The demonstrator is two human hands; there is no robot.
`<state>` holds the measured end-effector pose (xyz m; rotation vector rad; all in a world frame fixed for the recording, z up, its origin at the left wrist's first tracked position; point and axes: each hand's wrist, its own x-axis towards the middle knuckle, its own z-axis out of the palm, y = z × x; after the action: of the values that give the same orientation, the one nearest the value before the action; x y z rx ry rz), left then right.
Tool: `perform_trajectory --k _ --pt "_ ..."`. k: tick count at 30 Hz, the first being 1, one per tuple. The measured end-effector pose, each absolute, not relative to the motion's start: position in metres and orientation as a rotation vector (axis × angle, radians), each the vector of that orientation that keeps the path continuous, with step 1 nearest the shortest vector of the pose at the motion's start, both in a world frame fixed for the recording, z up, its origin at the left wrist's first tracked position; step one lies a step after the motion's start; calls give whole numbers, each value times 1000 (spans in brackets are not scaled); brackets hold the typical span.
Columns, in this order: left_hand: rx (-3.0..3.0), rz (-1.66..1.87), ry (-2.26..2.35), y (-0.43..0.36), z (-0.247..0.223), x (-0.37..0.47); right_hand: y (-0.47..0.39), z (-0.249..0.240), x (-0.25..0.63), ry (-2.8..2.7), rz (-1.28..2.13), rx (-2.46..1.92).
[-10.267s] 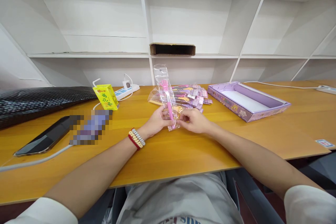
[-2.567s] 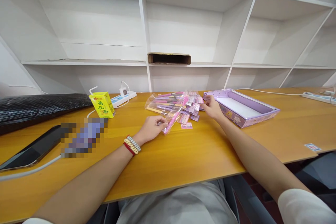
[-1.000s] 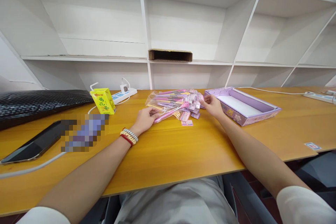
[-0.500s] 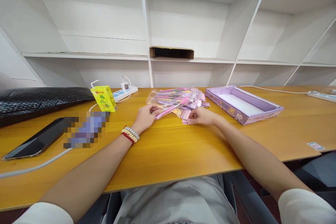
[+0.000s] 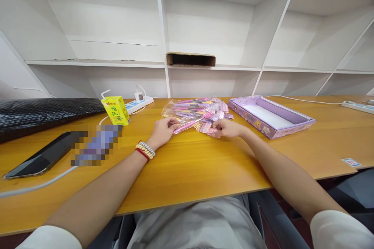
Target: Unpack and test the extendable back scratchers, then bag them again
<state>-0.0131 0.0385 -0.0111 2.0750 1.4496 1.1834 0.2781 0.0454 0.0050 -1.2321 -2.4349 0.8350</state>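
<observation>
A pile of slim sticks in clear plastic bags [image 5: 189, 106], mostly pink and purple with pink card ends, lies on the wooden desk [image 5: 187, 167]. Along its near edge is a bagged pink stick [image 5: 188, 126] with a splayed, finger-like pink end. My left hand [image 5: 163, 131] pinches the left end of that bag between thumb and fingers. On the other side, my right hand [image 5: 228, 128] is closed at a pink card end [image 5: 207, 127] at the pile's near right. Its fingertips are partly hidden. A cream, ribbed piece shows between the two hands.
Right of the pile is a purple open box [image 5: 270, 133] with a white bottom. On the left stand a yellow drink carton [image 5: 117, 111] and a power strip [image 5: 138, 104], near a dark phone [image 5: 36, 156] and a black bag [image 5: 49, 111]. White shelves hold a cardboard box [image 5: 191, 60].
My right hand has shifted slightly right, and the pink card end by it lies at a different angle. My left hand stays almost in place on the bagged pink stick.
</observation>
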Motion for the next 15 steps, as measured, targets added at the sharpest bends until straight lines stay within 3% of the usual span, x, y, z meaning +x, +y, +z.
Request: perform_trajectory --k 7,15 --pt "2058 1197 1452 39 -10 -12 51 1 282 -1919 358 -1280" --pt "2011 1217 1379 40 -13 -12 69 -7 298 -1666 53 -1455"
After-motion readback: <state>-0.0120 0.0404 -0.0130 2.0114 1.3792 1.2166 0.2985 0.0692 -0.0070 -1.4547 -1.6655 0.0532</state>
